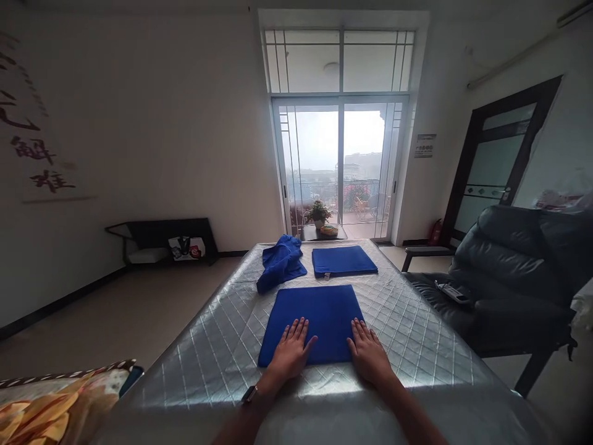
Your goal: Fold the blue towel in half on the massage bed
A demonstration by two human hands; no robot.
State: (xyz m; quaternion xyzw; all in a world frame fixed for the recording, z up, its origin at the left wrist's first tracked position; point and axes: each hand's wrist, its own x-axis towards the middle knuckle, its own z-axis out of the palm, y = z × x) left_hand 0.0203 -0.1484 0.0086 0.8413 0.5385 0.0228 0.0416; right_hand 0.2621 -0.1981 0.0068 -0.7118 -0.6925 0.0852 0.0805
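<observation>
A blue cloth [315,309], folded into a flat rectangle, lies on the silver quilted table cover [204,346] straight in front of me. My left hand [293,347] rests flat on its near left part, fingers spread a little and thumb out. My right hand [368,349] lies at its right edge with the fingers stretched forward, partly on the cloth. Neither hand holds anything. Farther back, a second folded blue cloth [345,259] lies flat with a small white tag at its near edge. To its left is a crumpled blue cloth [282,262].
A black padded armchair [500,266] stands close on the right, with a device on its seat. Patterned bedding [50,402] is at the lower left. Beyond the table, a potted plant [319,213] stands before the sliding glass door [340,167]. A dark bench [162,241] lines the left wall.
</observation>
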